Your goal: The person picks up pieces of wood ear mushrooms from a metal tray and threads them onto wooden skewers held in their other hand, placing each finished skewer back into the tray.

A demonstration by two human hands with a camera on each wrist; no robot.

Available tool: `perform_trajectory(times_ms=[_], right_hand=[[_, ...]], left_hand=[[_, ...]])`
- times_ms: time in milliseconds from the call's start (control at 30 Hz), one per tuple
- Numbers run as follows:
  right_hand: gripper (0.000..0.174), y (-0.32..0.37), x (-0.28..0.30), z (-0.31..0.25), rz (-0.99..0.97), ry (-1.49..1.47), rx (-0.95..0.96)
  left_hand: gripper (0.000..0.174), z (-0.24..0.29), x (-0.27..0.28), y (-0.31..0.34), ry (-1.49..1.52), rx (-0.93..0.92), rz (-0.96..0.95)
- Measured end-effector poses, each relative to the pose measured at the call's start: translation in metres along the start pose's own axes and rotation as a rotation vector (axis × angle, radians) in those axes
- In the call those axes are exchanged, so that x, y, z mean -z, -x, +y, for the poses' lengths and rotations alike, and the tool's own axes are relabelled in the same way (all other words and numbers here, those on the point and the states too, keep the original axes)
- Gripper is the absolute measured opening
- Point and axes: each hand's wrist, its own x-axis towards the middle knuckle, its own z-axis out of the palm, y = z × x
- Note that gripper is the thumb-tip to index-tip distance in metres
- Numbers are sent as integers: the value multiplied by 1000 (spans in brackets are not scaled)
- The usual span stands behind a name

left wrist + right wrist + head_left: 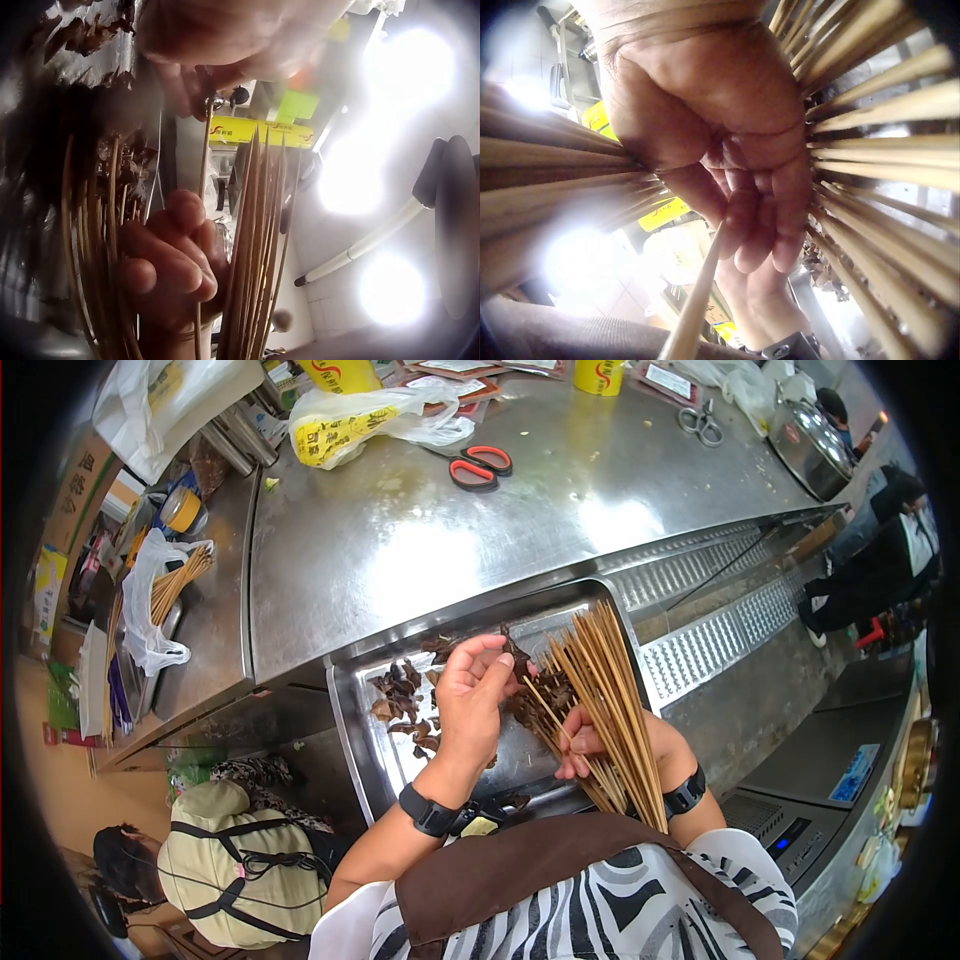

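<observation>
The thin pale bamboo skewers are light, stiff and sharp-tipped, so take them low on the shafts. The dark wrinkled mushroom pieces look soft and easily torn. Your right hand, at 5 o'clock over the shallow steel tray, has its grip curled round the fanned bundle. Your left hand, palm up near the tray's middle, pinches one piece at a skewer's tip.

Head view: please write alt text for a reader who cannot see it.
A person's right hand grips a bundle of bamboo skewers over a steel tray holding dark dried pieces, while the left hand pinches one dark piece beside the skewers. Red scissors lie on the steel counter behind.
</observation>
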Motion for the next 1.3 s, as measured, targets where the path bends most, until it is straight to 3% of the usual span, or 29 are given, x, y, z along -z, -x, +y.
perform_trajectory(times_ms=[467,967,1300], right_hand=[[15,0,-1,-1,7,-2,-4],[18,0,-3,-1,33,-19,16],[18,0,-6,-2,39,-30,46]], left_hand=[[18,-4,6,-1,87,125,14],[18,-18,7,4,246,133,0],[18,-16,9,7,184,166,-41]])
